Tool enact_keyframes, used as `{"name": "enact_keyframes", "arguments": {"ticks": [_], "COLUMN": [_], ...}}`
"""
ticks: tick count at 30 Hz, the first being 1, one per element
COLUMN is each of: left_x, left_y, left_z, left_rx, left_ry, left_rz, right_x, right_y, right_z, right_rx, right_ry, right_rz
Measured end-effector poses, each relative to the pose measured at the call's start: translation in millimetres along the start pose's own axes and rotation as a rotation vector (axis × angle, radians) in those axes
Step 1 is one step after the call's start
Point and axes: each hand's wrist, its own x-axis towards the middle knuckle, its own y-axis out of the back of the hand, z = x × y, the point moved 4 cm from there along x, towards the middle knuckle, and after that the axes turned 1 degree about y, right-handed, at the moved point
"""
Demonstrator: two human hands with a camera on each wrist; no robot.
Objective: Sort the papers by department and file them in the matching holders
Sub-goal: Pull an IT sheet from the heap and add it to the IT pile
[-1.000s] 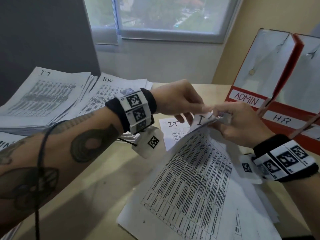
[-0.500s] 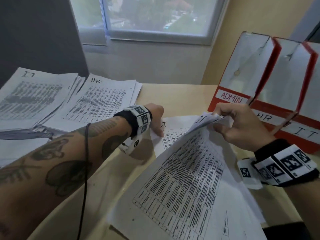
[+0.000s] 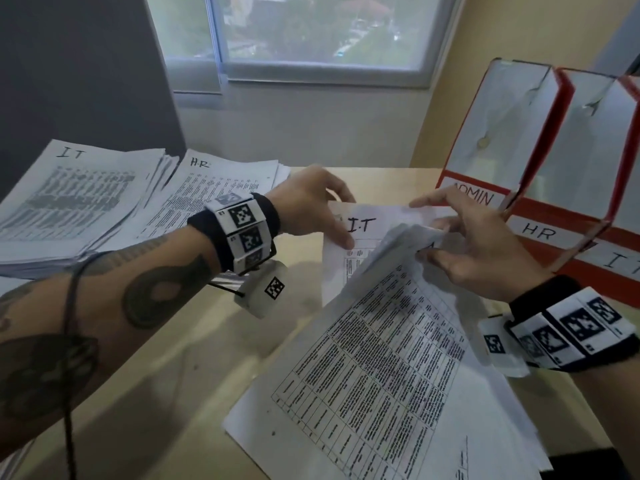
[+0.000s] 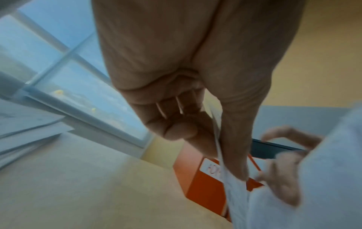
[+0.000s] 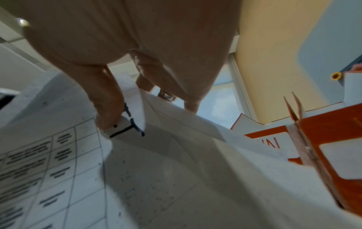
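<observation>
Thin curled sheet point(image 3: 377, 344) between right hand point(image 3: 485, 251) fingers point(image 3: 436, 254)

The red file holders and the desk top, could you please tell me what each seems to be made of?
The file holders look like card or thin board: matt red edges, white sides creased and scuffed, paper labels stuck on. The desk top looks like pale wood-look laminate with a smooth, faintly glossy finish that shows soft reflections; real wood cannot be ruled out.
</observation>
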Motion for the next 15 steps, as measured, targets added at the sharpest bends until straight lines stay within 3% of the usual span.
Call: {"name": "enact_keyframes", "arguments": {"ticks": [6,10,13,15], "left_x": [-20,-26,-28,-26], "left_y": [-11,-9,-10,-5], "left_z": [44,45,44,42], "left_rx": [-0.136,-0.340,-0.072,0.106], "left_ry": [-0.220,-0.214,-0.252,-0.241], "left_rz": [-0.086,-0.120,-0.139,-0.036], "right_x": [18,28,41,50], "right_y": [-3,21,40,46], "right_z": [-12,-23,-43,-58], "right_rx": [-0.166,-0.283,-0.339,-0.349], "right_ry": [0.104,0.095,0.111,0.160], "right_rz": [-0.018,0.093,0.197,0.253]}}
